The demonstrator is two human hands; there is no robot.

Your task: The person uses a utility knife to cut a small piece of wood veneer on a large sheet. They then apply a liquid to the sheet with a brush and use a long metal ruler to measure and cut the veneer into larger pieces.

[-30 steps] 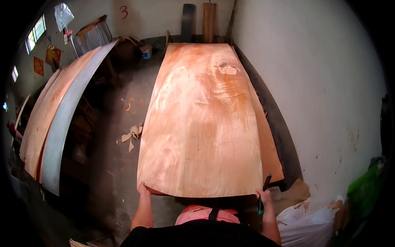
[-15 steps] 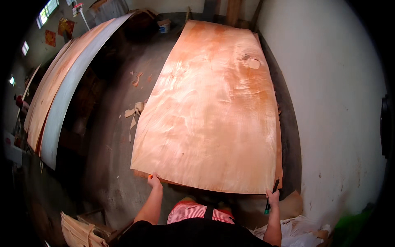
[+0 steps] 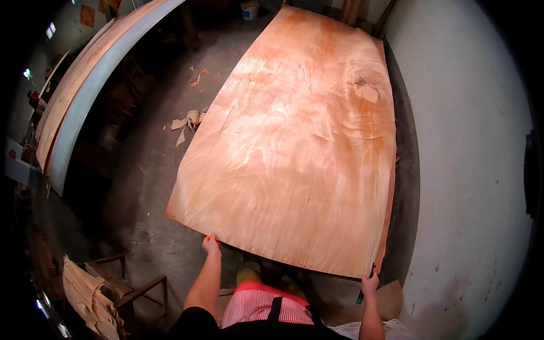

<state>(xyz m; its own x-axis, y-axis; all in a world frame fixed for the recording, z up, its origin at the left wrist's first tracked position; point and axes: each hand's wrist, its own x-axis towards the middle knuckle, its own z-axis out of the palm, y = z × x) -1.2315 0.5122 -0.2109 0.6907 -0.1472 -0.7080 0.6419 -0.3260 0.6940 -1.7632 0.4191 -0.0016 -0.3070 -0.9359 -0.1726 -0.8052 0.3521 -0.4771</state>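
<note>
Across the middle of the frame, I am watching a broad wood veneer sheet [image 3: 283, 153] lying at a slant, its near edge reaching the lower centre. My left hand [image 3: 211, 245] is pinching that edge; my right hand [image 3: 369, 283] is closing its fingers round a dark, green-ended tool [image 3: 360, 297] at the lower-right corner, and I cannot tell whether they are gripping veneer too. I am judging it light, floppy and prone to splitting, so I am favouring wide-apart holds near both corners.
</note>
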